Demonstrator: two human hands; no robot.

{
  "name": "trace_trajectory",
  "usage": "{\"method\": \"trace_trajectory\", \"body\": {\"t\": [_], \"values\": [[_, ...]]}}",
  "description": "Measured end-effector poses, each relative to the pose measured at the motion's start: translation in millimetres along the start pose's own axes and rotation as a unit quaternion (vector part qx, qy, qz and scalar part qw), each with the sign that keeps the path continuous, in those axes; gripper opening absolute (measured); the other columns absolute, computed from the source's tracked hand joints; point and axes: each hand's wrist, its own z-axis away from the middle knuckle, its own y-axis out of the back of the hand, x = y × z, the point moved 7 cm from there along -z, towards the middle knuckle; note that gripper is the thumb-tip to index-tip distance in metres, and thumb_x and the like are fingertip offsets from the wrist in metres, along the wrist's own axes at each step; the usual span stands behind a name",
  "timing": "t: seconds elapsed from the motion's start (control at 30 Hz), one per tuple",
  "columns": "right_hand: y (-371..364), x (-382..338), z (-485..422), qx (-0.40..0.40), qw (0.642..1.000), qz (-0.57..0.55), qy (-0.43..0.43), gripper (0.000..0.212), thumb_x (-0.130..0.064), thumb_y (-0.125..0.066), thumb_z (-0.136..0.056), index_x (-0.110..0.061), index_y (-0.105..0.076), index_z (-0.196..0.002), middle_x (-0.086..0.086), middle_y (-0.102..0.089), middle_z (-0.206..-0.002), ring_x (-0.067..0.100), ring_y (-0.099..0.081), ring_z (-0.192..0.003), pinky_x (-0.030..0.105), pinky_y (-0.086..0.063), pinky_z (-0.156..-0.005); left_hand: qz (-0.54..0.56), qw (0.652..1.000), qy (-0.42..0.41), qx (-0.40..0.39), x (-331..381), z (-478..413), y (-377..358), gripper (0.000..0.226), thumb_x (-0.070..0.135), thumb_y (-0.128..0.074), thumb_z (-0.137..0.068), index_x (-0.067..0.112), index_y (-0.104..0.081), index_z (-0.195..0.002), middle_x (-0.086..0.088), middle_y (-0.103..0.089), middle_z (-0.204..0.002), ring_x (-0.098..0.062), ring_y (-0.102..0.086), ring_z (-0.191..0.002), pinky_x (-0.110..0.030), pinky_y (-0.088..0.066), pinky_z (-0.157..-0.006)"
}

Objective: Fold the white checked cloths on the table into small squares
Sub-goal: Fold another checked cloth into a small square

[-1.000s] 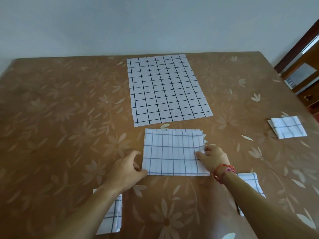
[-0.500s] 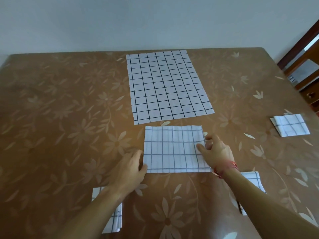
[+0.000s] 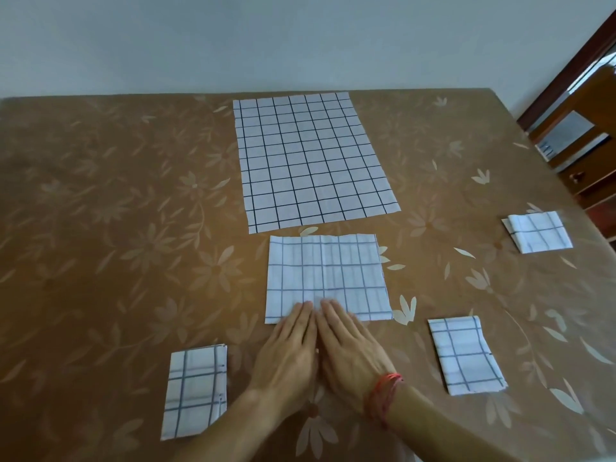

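A half-folded white checked cloth (image 3: 328, 275) lies flat in the middle of the table. My left hand (image 3: 288, 351) and my right hand (image 3: 350, 348) lie side by side, fingers straight, their tips pressing on the cloth's near edge. Behind it a larger unfolded checked cloth (image 3: 311, 158) is spread flat. Three small folded cloths rest around me: a folded one at near left (image 3: 195, 390), a folded one at near right (image 3: 465, 355), and a folded one at far right (image 3: 538, 231).
The table wears a brown floral cover (image 3: 100, 228) and reaches to a pale wall. Wooden furniture (image 3: 580, 135) stands beyond the table's right edge.
Both hands left the folded cloth's left and right sides and came together at the middle of its near edge, now lying flat. The camera view shifted, uncovering the near folded cloths.
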Motion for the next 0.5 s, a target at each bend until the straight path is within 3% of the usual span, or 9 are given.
{"method": "trace_trajectory", "body": {"t": [0.17,0.33,0.5], "values": [[-17.1,-3.2,3.8,-0.03,0.999,0.007,-0.017,0.06,-0.037,-0.032,-0.093,-0.004,-0.042,-0.142,0.013,-0.037,-0.151,0.025,-0.032,-0.141,0.047,-0.038,-0.108,-0.029,0.999,0.01,-0.007,-7.4,5.3,-4.5,0.052,0.028,-0.034,-0.096,0.003,-0.048,-0.14,-0.013,-0.042,-0.149,-0.024,-0.036,-0.141,-0.039,-0.031,-0.116],[-17.3,-1.4,3.6,-0.059,0.998,0.021,-0.016,0.063,-0.041,-0.034,-0.09,-0.004,-0.047,-0.139,0.012,-0.04,-0.149,0.024,-0.037,-0.138,0.045,-0.044,-0.104,-0.062,0.997,0.035,-0.03,-28.7,28.3,-6.6,0.058,0.03,-0.038,-0.096,-0.003,-0.038,-0.144,-0.019,-0.031,-0.154,-0.029,-0.031,-0.143,-0.042,-0.021,-0.11],[-14.3,-12.4,0.6,-0.05,0.999,0.016,-0.013,0.064,-0.038,-0.034,-0.088,-0.001,-0.048,-0.137,0.015,-0.041,-0.148,0.026,-0.038,-0.138,0.046,-0.044,-0.103,-0.073,0.996,0.037,-0.044,-37.8,37.0,-3.6,0.059,0.033,-0.031,-0.096,-0.002,-0.043,-0.141,-0.018,-0.036,-0.152,-0.027,-0.032,-0.142,-0.039,-0.018,-0.111]]}}
